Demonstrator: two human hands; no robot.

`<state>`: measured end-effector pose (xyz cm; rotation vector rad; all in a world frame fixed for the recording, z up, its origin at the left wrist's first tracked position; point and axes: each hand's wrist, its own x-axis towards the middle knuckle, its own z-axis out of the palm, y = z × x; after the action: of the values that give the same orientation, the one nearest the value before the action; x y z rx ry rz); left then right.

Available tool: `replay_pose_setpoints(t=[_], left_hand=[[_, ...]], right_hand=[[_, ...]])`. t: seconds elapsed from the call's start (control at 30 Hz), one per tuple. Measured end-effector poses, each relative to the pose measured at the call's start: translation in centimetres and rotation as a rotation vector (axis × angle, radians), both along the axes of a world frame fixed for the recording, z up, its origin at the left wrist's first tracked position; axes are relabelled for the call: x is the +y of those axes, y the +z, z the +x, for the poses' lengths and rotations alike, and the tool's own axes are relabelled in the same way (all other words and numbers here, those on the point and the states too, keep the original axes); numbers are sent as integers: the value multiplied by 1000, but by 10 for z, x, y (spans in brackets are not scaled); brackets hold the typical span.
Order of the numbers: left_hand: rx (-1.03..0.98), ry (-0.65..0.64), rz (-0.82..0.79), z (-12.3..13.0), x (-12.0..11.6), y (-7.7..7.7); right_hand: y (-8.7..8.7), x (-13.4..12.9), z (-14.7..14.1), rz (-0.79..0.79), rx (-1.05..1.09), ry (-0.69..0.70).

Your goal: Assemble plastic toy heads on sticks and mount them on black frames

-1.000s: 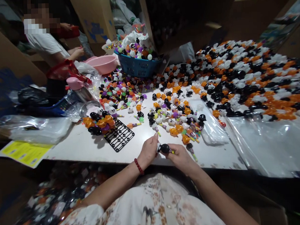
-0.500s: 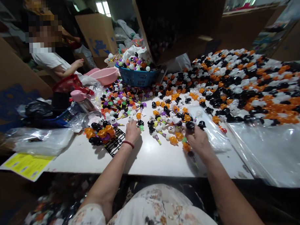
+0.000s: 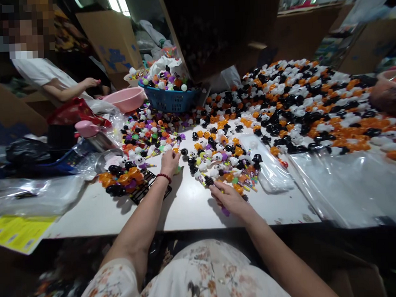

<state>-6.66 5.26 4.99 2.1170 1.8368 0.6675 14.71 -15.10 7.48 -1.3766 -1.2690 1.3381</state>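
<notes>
My left hand [image 3: 170,164] is closed around a few small Halloween toys; an orange piece tops the fist and a bit of green shows below. My right hand [image 3: 229,199] pinches a toy with a black head [image 3: 208,181], and a purple piece hangs under the palm. Just beyond it lies a pile of pumpkin, ghost and black-hatted toys [image 3: 217,156], some on thin coloured sticks. Left of my left hand, a black wire rack [image 3: 144,191] bears a cluster of orange, black and white toys [image 3: 126,179]. My fingers hide part of what each hand holds.
A large heap of toys [image 3: 297,101] covers the back right. Clear plastic bags [image 3: 348,178] lie at right. Behind stand a blue basket [image 3: 173,101], a pink basin [image 3: 126,99] and a pink-lidded flask [image 3: 93,132]. A person in a white shirt [image 3: 42,71] works at far left.
My right hand has moved left and nearer, from the pile's right side to its front, with a black-headed toy. My left hand stays near the same spot. The view has shifted slightly.
</notes>
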Motion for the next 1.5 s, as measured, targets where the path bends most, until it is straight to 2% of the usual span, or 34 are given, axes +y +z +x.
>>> replay_pose_setpoints(t=[0.1, 0.17, 0.27, 0.53, 0.67, 0.8, 0.93, 1.07, 1.17, 1.23, 1.27, 1.37, 1.43, 1.5], left_hand=[[-33, -41, 16, 2, -12, -5], [-60, -54, 44, 4, -17, -8], [-85, 12, 66, 8, -14, -8], [-54, 43, 68, 27, 33, 8], [-3, -41, 56, 39, 62, 14], [35, -106, -8, 48, 86, 13], [0, -103, -86, 50, 99, 10], [-152, -87, -126, 50, 101, 18], [-309, -75, -142, 45, 84, 29], [-485, -110, -188, 34, 58, 36], [-624, -147, -239, 27, 41, 39], [-1267, -277, -537, 5, -24, 42], [-1452, -260, -716, -4, -69, 40], [-1477, -213, -818, -7, -107, 35]], right_hand=[[-7, -2, 0, -34, -24, 40], [-11, -2, -1, 43, -121, 38], [-20, -1, -1, 154, -263, 37], [-37, -10, 0, 129, -257, 71], [-41, -11, -3, 119, -246, 58], [-52, -8, -7, 88, -155, -3], [-57, -9, -7, -10, -16, -100], [-53, -10, -5, -46, -4, -102], [-53, -9, -5, -43, 58, -135], [-52, -9, -4, -54, 132, -171], [-51, -9, -3, -71, 175, -182], [-41, -10, 3, -124, 258, -173], [-28, -11, 6, -115, 230, -153], [-14, -11, 8, -86, 162, -131]])
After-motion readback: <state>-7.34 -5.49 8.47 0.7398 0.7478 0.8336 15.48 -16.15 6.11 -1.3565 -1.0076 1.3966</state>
